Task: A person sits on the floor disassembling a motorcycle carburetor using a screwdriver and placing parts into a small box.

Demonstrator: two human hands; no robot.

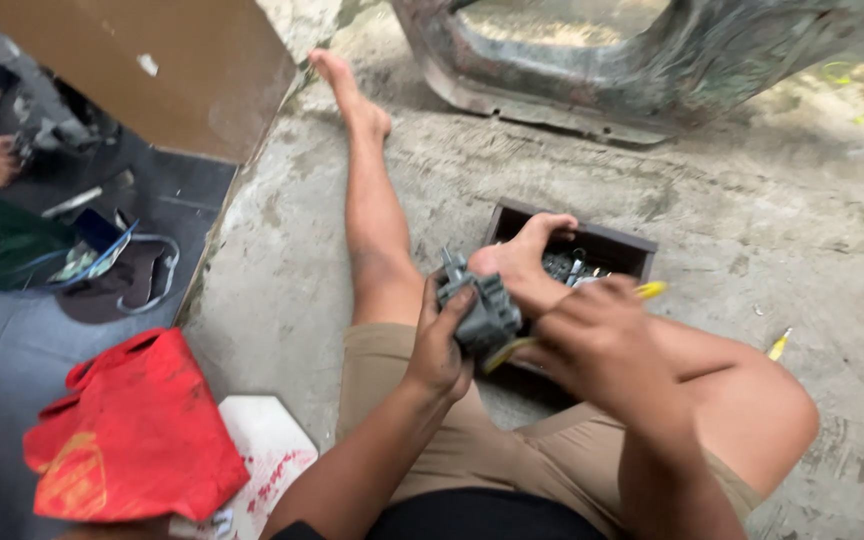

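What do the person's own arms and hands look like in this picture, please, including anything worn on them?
Both arms are bare from the picture's lower edge to the fingers: no sleeves, gloves, watch or rings show. The left hand and right hand look bare too. Khaki shorts and a dark shirt hem appear below.

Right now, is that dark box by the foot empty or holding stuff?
Holding stuff: small metal parts lie inside the dark open box, partly hidden by the foot.

Metal part: grey. Tool handle: yellow. Box: dark brown. Bag: red with faded yellow print. Shorts: khaki. Floor: mottled grey concrete.
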